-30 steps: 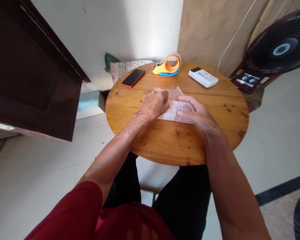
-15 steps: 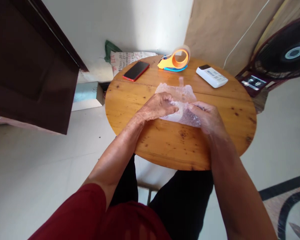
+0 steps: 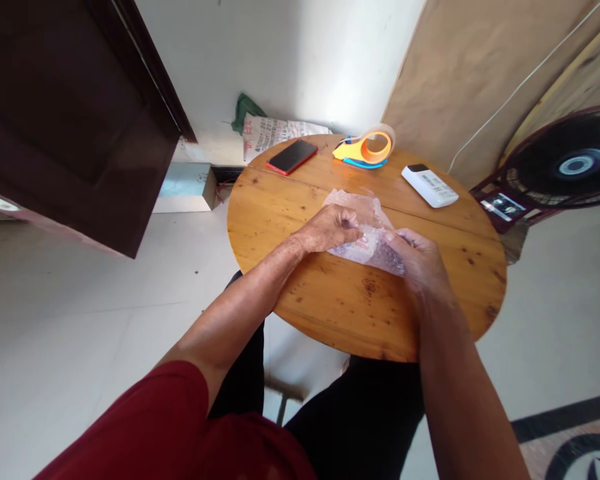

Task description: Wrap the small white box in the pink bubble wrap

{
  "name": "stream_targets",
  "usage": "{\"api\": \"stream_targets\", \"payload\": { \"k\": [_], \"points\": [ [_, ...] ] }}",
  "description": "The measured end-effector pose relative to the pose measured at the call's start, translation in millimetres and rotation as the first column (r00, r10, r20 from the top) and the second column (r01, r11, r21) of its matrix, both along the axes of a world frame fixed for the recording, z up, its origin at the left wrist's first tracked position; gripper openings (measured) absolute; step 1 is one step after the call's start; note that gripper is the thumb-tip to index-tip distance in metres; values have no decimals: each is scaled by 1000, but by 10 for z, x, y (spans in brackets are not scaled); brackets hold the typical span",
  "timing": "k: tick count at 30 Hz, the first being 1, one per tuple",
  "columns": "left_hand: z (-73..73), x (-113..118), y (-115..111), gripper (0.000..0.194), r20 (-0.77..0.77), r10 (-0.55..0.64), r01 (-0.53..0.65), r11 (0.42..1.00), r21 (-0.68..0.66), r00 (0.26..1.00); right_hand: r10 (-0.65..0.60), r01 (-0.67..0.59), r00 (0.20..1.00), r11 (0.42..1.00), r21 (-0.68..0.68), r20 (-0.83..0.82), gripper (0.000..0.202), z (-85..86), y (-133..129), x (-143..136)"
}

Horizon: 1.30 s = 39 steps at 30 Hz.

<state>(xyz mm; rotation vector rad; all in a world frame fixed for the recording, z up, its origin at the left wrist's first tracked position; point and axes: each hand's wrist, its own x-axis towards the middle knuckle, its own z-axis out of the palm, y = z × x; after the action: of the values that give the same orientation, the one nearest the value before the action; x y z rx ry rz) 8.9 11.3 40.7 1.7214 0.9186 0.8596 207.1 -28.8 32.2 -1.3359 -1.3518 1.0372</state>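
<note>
A crumpled, translucent piece of bubble wrap lies on the round wooden table, its near part folded over. My left hand pinches the wrap's fold from the left, thumb and fingers closed on it. From the right, my right hand grips the wrap's edge, with the thumb on top. Whatever the wrap may hold inside cannot be made out.
Along the table's far side are a red-edged phone, an orange tape dispenser and a white device. A black fan stands at the right. Behind the table are a printed sack and a box.
The camera view has shifted, so the table and hands appear lower in the picture. Both hands keep their hold on the bubble wrap, with little visible movement.
</note>
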Motion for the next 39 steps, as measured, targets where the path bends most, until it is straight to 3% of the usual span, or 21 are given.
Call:
{"api": "stream_targets", "payload": {
  "k": [10, 21, 23, 27, 30, 33, 35, 39],
  "points": [
    [-44, -8, 16, 12, 46, -42, 42, 999, 7, 998, -19, 20, 1000, 998, -54, 16, 24, 60, -50, -25],
    [-82, 31, 47, 16, 60, -10, 9, 1000, 13, 998, -38, 48, 977, 998, -44, 209, 25, -20, 7, 32],
    [-83, 39, 52, 16, 65, -14, 14, 1000, -1, 998, -48, 51, 967, 999, -3, 251, 23, -43, 24, 34],
    [-124, 65, 75, 11, 122, 6, -2, 999, -36, 993, -118, 39, 931, 973, 228, 345, 24, -90, 34, 21],
    [-157, 74, 93, 13, 150, 0, 8, 998, -56, 989, -159, -26, 887, 920, 391, 434, 16, -60, -1, 5],
    [-162, 72, 97, 13, 155, -10, 19, 998, -58, 988, -125, -177, 859, 837, 518, 496, 11, 12, -36, -20],
    [-152, 71, 93, 13, 151, -19, 27, 998, -56, 988, -69, -281, 836, 798, 533, 544, 10, 47, -40, -45],
    [-126, 64, 78, 15, 122, -9, 16, 998, -54, 993, -25, -384, 768, 783, 490, 640, 11, 41, -8, -79]
  ]
}}
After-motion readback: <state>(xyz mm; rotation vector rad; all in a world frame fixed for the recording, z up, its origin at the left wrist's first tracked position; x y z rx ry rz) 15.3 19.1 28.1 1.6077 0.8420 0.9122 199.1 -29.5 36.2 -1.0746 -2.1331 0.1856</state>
